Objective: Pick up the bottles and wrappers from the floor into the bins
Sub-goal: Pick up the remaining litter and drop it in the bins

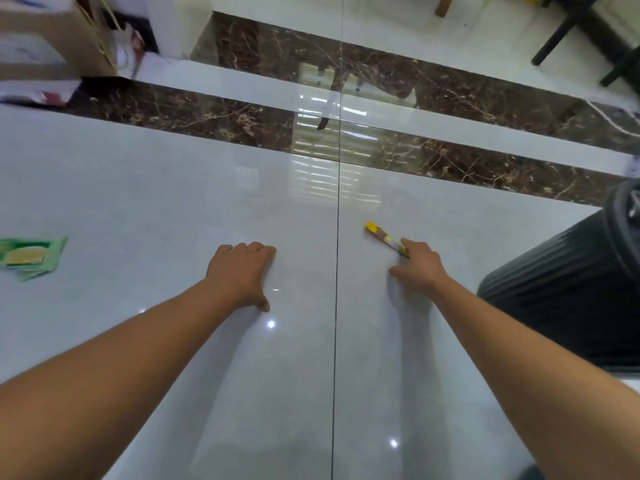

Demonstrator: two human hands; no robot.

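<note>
A small yellow and brown wrapper (384,237) lies on the glossy white floor, right of the tile joint. My right hand (417,266) reaches down to it; the fingertips cover its near end and the thumb is spread off to the left. My left hand (242,273) hovers over bare tile left of the joint, its fingers loosely curled and holding nothing. A green wrapper with a yellow picture (29,256) lies flat at the far left. A dark ribbed bin (568,299) stands at the right edge, close to my right arm.
Two dark marble bands (214,112) cross the floor ahead. Cardboard boxes and papers (52,46) are stacked at the top left. Black furniture legs (568,29) and a wooden leg stand at the top right.
</note>
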